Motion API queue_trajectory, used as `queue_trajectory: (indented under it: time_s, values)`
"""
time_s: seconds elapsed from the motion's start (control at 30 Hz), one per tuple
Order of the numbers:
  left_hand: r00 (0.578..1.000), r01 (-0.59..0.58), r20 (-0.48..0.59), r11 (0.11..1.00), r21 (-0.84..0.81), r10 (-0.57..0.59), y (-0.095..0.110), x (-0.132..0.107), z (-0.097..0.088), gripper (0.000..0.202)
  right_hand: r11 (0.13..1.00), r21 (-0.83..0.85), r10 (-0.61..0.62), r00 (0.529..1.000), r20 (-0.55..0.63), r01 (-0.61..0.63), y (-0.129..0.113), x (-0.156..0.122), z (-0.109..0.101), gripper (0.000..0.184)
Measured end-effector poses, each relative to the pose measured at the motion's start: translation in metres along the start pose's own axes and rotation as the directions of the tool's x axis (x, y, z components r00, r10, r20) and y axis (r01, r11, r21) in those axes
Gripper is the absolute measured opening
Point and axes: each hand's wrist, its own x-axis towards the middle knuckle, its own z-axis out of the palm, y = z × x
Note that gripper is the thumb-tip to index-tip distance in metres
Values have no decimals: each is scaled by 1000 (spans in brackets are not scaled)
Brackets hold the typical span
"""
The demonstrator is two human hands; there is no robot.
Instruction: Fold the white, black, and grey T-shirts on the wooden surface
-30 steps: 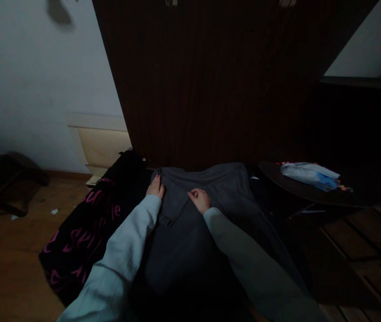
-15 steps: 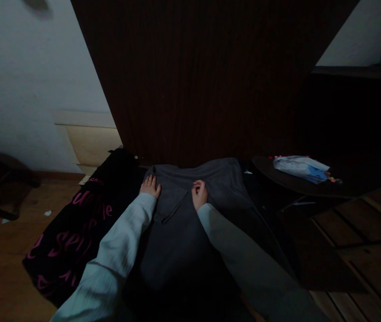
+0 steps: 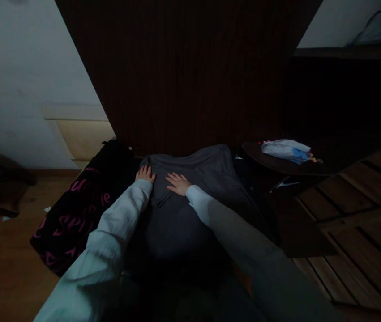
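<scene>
A dark grey garment point(image 3: 207, 179) lies spread out in front of me in dim light. My left hand point(image 3: 145, 174) rests flat on its upper left part, fingers stretched out. My right hand point(image 3: 177, 183) lies flat on the cloth just to the right, fingers spread and pointing left. A drawstring or cord runs down the cloth below the two hands. Both arms wear pale long sleeves.
A black cloth with pink lettering point(image 3: 76, 214) lies to the left of the grey garment. A dark round table point(image 3: 277, 163) at the right carries a white and blue plastic bag point(image 3: 286, 150). Behind stands a tall dark wooden panel point(image 3: 183, 76). Slatted wood point(image 3: 354, 210) lies at the right.
My right hand has opened from a loose fist and moved left, flat on the cloth beside my left hand. The view has shifted up and to the right.
</scene>
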Motion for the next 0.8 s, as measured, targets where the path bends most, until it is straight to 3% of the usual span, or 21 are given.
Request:
queue_trajectory:
  time_s: [0.07, 0.13, 0.2, 0.23, 0.27, 0.3, 0.37, 0.4, 0.47, 0.53, 0.6, 0.7, 0.8]
  values:
    - [1000, 8, 29, 996, -87, -6, -2, -9, -13, 58, 999, 9, 31, 999, 21, -31, -1, -12, -17, 47]
    - [998, -48, -61, 972, -230, 35, -14, -35, -25, 56, 998, 57, 25, 1000, -10, -25, 3, -43, -40, 44]
    - [959, -225, -251, 887, -404, 129, -38, -80, -33, 49, 977, 208, -32, 995, -94, 51, 12, -95, -64, 42]
    - [937, -299, -312, 822, -485, 157, -54, -109, -33, 47, 960, 276, -11, 987, -158, 55, 18, -128, -75, 42]
    - [937, -296, -327, 773, -561, 121, -71, -141, -30, 46, 945, 328, 70, 974, -217, 5, 26, -163, -83, 43]
    - [959, -220, -282, 738, -638, 42, -88, -174, -24, 45, 922, 375, 212, 935, -285, -95, 35, -200, -87, 43]
    - [989, -8, -102, 641, -768, -110, -120, -236, -1, 48, 826, 460, 504, 794, -340, -326, 54, -271, -84, 49]
    - [988, 75, -18, 587, -806, -151, -132, -263, 15, 50, 762, 498, 610, 718, -336, -414, 64, -302, -77, 54]
    - [960, 219, 87, 518, -827, -267, -148, -300, 50, 46, 644, 561, 727, 645, -236, -520, 80, -355, -55, 59]
    - [895, 310, 98, 450, -838, -436, -152, -318, 83, 39, 543, 597, 784, 611, -109, -591, 91, -389, -28, 58]
    - [861, 315, 87, 392, -864, -501, -147, -320, 110, 40, 450, 608, 829, 560, -13, -653, 97, -407, -4, 57]
    - [894, 259, 93, 337, -905, -439, -130, -310, 134, 50, 335, 674, 841, 532, 101, -658, 101, -409, 24, 58]
    - [901, 301, 182, 267, -915, -393, -115, -296, 139, 52, 244, 768, 858, 500, 114, -593, 104, -400, 47, 62]
